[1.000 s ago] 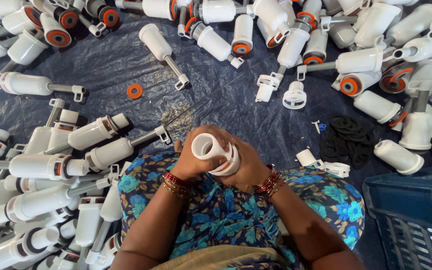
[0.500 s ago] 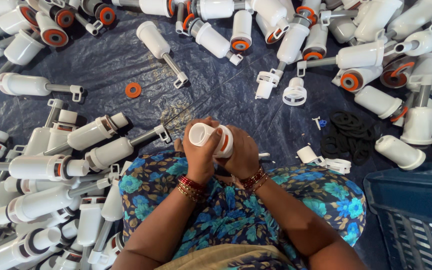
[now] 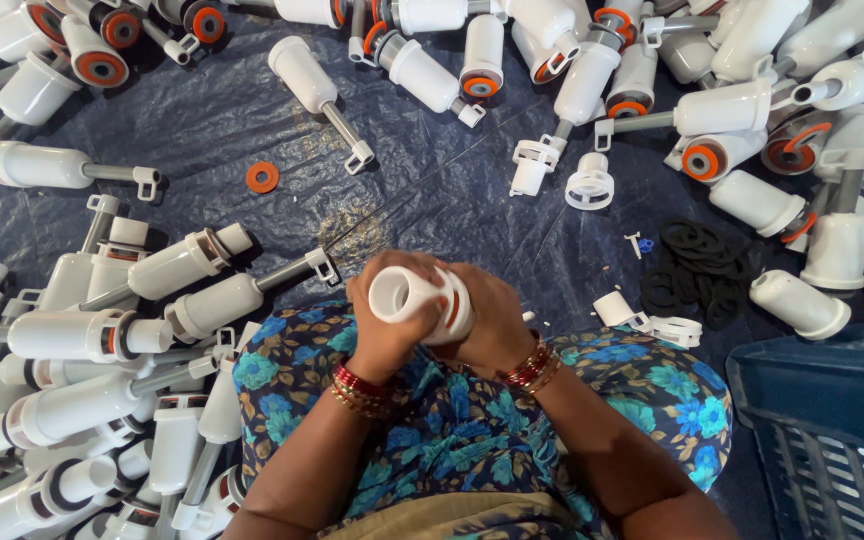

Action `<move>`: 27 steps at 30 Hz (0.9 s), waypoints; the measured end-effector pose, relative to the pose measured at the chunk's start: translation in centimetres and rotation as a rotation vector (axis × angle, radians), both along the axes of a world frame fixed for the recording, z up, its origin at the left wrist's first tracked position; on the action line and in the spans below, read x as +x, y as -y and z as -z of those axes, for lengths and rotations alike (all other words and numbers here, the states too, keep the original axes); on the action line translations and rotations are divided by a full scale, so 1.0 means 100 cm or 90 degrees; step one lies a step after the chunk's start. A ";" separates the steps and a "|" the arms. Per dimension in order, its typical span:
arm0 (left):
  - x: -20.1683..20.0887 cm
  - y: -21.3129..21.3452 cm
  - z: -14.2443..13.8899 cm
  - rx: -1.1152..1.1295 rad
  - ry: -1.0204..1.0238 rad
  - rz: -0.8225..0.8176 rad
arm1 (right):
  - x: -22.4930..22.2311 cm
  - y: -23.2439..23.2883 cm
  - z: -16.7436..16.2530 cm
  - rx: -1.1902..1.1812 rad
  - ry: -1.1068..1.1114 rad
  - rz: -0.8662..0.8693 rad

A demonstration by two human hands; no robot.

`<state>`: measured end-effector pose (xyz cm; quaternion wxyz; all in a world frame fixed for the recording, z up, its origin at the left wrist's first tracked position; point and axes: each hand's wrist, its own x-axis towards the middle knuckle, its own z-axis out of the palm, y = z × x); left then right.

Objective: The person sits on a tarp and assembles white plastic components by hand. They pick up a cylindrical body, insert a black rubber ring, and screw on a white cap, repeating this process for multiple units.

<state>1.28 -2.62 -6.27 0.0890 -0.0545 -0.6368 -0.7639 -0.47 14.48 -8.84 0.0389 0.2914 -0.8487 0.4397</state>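
White plastic part [image 3: 414, 298] is gripped tight by both the left hand [image 3: 384, 322] and the right hand [image 3: 492, 318]; its orange ring [image 3: 450, 306] could slip crooked if they twist unevenly.

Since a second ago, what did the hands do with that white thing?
Both hands, left hand and right hand, kept their grip on the white plastic fitting and turned it: its open end faced up and right, and now it points up and left, with an orange ring showing at its right side. The loose orange washer and the pile of black rubber rings on the dark tarp stayed put.
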 end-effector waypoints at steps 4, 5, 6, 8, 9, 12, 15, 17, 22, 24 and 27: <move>0.008 0.006 -0.007 -0.135 -0.063 0.046 | -0.004 -0.015 -0.002 -0.055 0.086 -0.125; 0.009 0.006 -0.008 -0.084 -0.058 0.072 | -0.006 -0.018 -0.001 -0.081 0.105 -0.162; 0.009 0.005 -0.008 -0.033 -0.050 0.098 | -0.007 -0.020 0.000 -0.108 0.126 -0.200; 0.007 0.001 -0.007 0.012 -0.061 0.124 | -0.010 -0.022 0.004 -0.065 0.187 -0.185; 0.005 -0.002 -0.006 0.005 -0.078 0.126 | -0.011 -0.023 0.007 -0.045 0.217 -0.175; -0.001 -0.015 0.002 -0.073 -0.091 0.099 | -0.023 -0.024 0.019 0.050 0.070 -0.180; -0.003 -0.035 0.014 -0.271 -0.158 -0.013 | -0.034 -0.048 0.027 0.165 -0.001 -0.121; -0.002 -0.046 0.022 -0.380 -0.180 -0.048 | -0.044 -0.084 0.027 0.118 0.079 -0.091; -0.007 -0.055 0.035 -0.460 -0.180 -0.030 | -0.063 -0.229 0.023 0.192 0.102 0.312; -0.010 -0.054 0.037 -0.434 -0.164 -0.014 | -0.076 -0.283 0.038 0.237 0.130 0.431; -0.012 -0.055 0.039 -0.425 -0.144 0.002 | -0.088 -0.327 0.080 0.319 0.114 0.571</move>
